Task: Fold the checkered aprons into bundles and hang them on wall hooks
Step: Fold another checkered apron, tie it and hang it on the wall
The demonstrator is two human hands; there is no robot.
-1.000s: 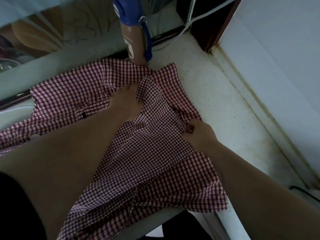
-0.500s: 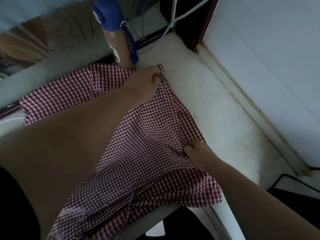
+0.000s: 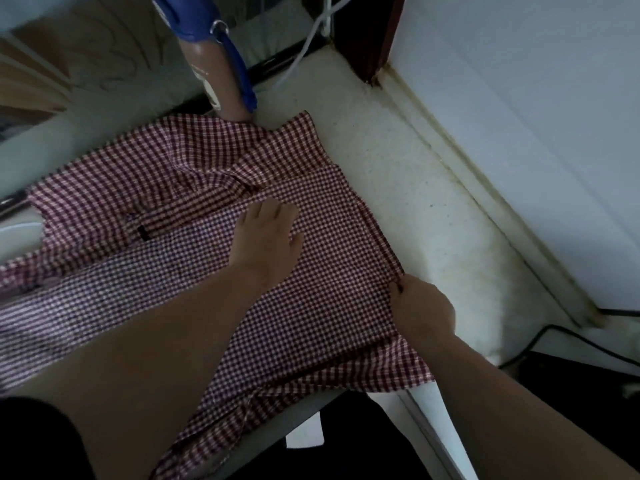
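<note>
Right, starting at the left of the frame: the checkered apron (image 3: 329, 278) sprawls across the pale counter (image 3: 433, 209), rumpled and bunched on that side, flatter toward the middle. Upper centre, a tan, blue-capped bottle (image 3: 225, 88) stands right at the cloth's far edge and looks to be touching it. Centre frame, my left hand (image 3: 266, 237) lies flat on the fabric, fingers straight and spread, pressing it down. Moving right, my right hand (image 3: 424, 306) pinches the apron's right-hand hem, fingers curled onto the edge. Lower centre, the near part of the cloth hangs over the counter's front lip. Dangers from here, as I judge them: a hard tug with the right hand could drag the far edge and tip that bottle; lifting the flat hand could let the overhang slide the lot off the counter; and folding over the bunched left side would trap creases and leave a lumpy bundle.
</note>
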